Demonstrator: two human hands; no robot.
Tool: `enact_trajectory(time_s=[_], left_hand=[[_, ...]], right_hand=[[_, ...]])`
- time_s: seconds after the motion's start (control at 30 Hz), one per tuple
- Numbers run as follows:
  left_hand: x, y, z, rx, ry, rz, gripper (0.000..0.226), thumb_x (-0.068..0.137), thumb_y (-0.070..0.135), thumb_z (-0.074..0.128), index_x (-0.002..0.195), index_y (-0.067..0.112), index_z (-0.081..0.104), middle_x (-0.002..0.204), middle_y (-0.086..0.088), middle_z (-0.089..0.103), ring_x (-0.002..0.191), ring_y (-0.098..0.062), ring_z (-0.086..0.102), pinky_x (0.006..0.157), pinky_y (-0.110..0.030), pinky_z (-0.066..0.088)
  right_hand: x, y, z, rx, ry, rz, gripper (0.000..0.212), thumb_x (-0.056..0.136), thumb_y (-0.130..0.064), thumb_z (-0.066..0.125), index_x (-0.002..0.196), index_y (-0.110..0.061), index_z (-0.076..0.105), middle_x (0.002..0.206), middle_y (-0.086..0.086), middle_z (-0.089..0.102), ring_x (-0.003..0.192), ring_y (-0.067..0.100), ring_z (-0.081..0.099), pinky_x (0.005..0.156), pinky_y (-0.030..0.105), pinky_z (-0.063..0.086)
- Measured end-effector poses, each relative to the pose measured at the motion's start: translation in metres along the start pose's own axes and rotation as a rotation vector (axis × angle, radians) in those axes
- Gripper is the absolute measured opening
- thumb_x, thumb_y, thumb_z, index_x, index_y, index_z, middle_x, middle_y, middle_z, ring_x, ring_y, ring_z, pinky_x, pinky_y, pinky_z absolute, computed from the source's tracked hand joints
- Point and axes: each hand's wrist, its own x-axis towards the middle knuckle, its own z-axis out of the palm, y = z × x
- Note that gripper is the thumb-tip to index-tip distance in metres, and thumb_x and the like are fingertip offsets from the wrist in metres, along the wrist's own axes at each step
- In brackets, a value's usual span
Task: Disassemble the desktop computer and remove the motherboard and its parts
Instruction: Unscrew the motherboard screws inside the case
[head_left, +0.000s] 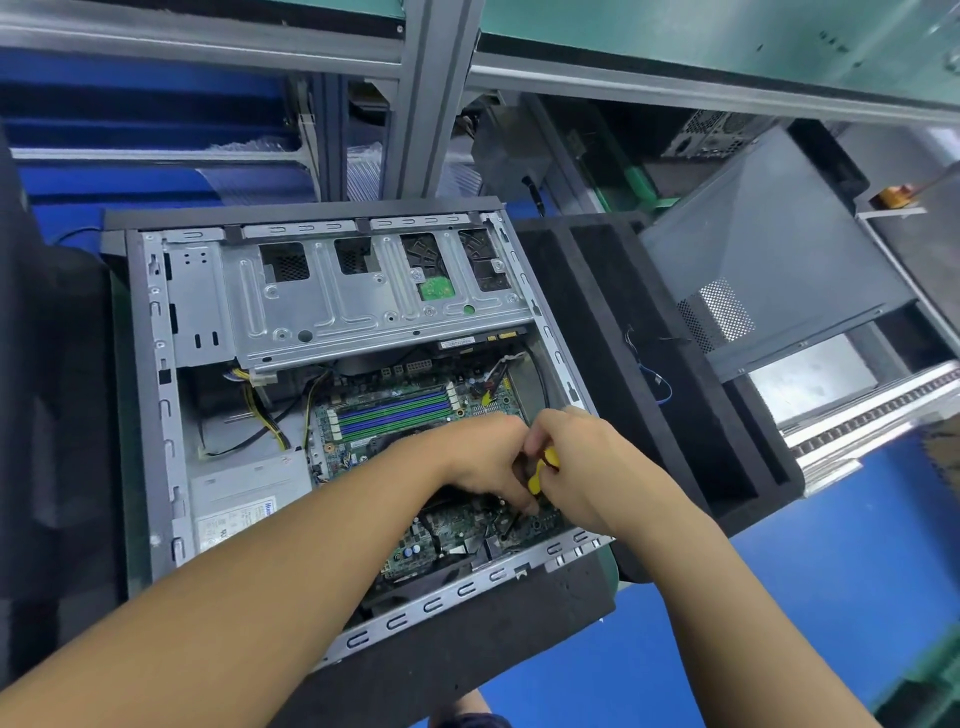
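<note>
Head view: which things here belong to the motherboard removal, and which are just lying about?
In the job: computer case, motherboard, power supply, yellow-handled screwdriver gripped by the right hand, left hand beside it.
Lying about: grey side panel, loose blue wire on the black foam mat.

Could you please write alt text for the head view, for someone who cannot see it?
The left hand and right hand hold a yellow-handled screwdriver, tip down at the motherboard, inside an open desktop computer case.
</note>
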Motion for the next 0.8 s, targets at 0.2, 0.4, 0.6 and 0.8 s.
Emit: enact_trajectory(time_s=[0.2, 0.4, 0.6, 0.8], left_hand=[[0.0005, 0.001, 0.0014, -0.016, 0.031, 0.033, 0.042, 0.068, 0.042, 0.086, 0.094, 0.014, 0.067, 0.09, -0.001, 0.071, 0.085, -0.021, 0.064, 0.075, -0.041, 0.052], [0.0003, -0.0037, -0.0009, 0.0, -0.03, 0.022, 0.034, 0.073, 0.032, 0.086, 0.094, 0.014, 0.067, 0.083, 0.002, 0.072, 0.063, -0.003, 0.062, 0.065, -0.031, 0.052], [0.0024, -0.0037, 0.0012, 0.022, 0.003, 0.021, 0.034, 0.07, 0.036, 0.086, 0.089, 0.016, 0.067, 0.084, 0.003, 0.07, 0.075, -0.015, 0.065, 0.067, -0.034, 0.053], [-0.0001, -0.0031, -0.0005, 0.004, -0.016, 0.036, 0.04, 0.069, 0.038, 0.087, 0.097, 0.018, 0.067, 0.089, 0.004, 0.071, 0.077, -0.014, 0.064, 0.072, -0.033, 0.053]], right_hand=[[0.0002, -0.0023, 0.0089, -0.076, 0.182, 0.054, 0.023, 0.097, -0.039, 0.057, 0.1, -0.016, 0.051, 0.093, -0.003, 0.046, 0.081, 0.021, 0.049, 0.064, 0.031, 0.038], [0.0013, -0.0001, 0.0072, -0.038, 0.127, 0.01, 0.009, 0.097, -0.016, 0.05, 0.104, -0.016, 0.056, 0.109, 0.001, 0.054, 0.087, 0.02, 0.049, 0.067, 0.031, 0.039], [0.0009, 0.0009, 0.0094, -0.023, 0.153, 0.027, 0.018, 0.096, -0.037, 0.056, 0.101, -0.02, 0.053, 0.097, -0.003, 0.049, 0.084, 0.019, 0.048, 0.066, 0.031, 0.037], [0.001, -0.0006, 0.01, -0.05, 0.152, 0.025, 0.012, 0.098, -0.025, 0.053, 0.102, -0.014, 0.055, 0.099, 0.001, 0.054, 0.083, 0.019, 0.049, 0.062, 0.031, 0.037]])
